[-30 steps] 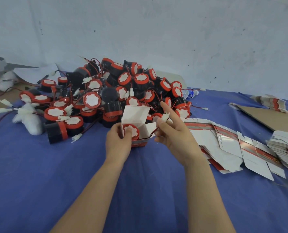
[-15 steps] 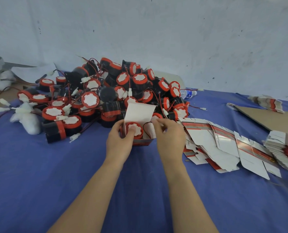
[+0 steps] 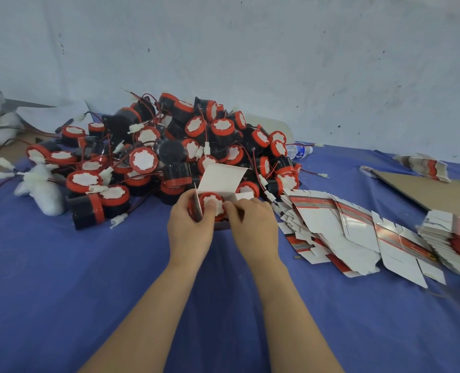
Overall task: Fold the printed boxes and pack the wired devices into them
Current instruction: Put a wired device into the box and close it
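Head view. Two bare forearms are stretching forward over the blue cloth (image 3: 89, 292) that is covering the table.

The left hand (image 3: 189, 230) is gripping the left side of a small printed box (image 3: 220, 179), fingers wrapped round it. Its thumb is pressing on the white face of a wired device (image 3: 218, 204). The device is sitting inside the box, red rim showing and face turned toward the camera.

The right hand (image 3: 253, 227) is grasping the box's right side, with its fingertips curling in at the opening, just beside the device. The box's white lid flap is standing open behind the device, tilting away. The box is resting on or just above the cloth, and I cannot tell which.

To the right, flat box blanks (image 3: 331, 224) are lying fanned out on the cloth, white sides up, with red and silver printed bands. A thicker stack of blanks (image 3: 454, 238) is sitting at the right edge.

Directly behind the box, a big pile of devices (image 3: 169, 146) is heaping up, with black bodies, red rims, red wires and white plugs all tangling. White padding (image 3: 43, 189) is lying at the pile's left.

Farther right, a brown cardboard sheet (image 3: 425, 192) is lying flat. A water bottle (image 3: 298, 151) is lying on its side behind the pile. A scuffed pale wall (image 3: 250, 63) is closing off the back.
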Motion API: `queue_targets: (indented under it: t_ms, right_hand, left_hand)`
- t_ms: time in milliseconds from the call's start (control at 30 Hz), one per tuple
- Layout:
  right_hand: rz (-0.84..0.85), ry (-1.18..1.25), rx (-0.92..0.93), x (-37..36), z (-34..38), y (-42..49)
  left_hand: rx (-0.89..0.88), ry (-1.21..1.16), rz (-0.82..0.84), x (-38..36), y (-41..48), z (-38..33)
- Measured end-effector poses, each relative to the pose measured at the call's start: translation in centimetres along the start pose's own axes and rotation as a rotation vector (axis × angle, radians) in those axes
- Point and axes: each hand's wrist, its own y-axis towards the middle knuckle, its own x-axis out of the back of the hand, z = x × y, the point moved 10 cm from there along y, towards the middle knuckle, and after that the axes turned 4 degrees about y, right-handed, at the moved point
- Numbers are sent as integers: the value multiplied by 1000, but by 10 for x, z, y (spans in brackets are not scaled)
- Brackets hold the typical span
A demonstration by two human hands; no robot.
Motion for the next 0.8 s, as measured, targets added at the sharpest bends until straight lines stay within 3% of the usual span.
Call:
queue_targets:
  t_ms: [300,500,567,700,800]
  right_hand:
    - [-18,-45,-115,6,-10,1]
    - [31,-116,-209,1,-27,1]
    - [65,7,-349,0,-48,0]
    - [131,493,-639,-12,-81,-10]
    - [87,537,-631,-16,-81,-9]
  left_hand:
    - [-14,129,55,-8,-3,0]
    - [58,74,155,-17,-3,10]
    - [70,83,218,-22,-3,12]
    - [79,125,321,-30,-1,16]
    - [2,266,290,-31,-3,12]
